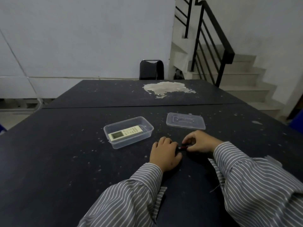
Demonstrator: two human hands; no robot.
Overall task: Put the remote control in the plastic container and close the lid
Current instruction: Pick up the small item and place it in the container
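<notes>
Stretching away from the camera, a dark table (65, 161) fills most of the view, its top scuffed and flecked with pale specks, with a large patch of worn-off coating (167, 88) near the far edge and a seam running across it. On it stands a clear plastic container (114, 143), open, with the white remote control (125, 133) lying flat inside, display end toward the near left. The lid (185, 123) lies flat on the table to the right of the container, apart from it. Nearer the camera, both hands rest on the tabletop in striped sleeves (255, 182). The left hand (164, 155) lies palm down with fingers loosely curled. The right hand (199, 142) has its fingertips pinched on a small dark and red object (183, 147) between the two hands; what it is cannot be made out. Behind the table stands a black chair (151, 69) against a pale wall (82, 38). A concrete staircase (242, 82) with a black railing (213, 38) rises at the right.
</notes>
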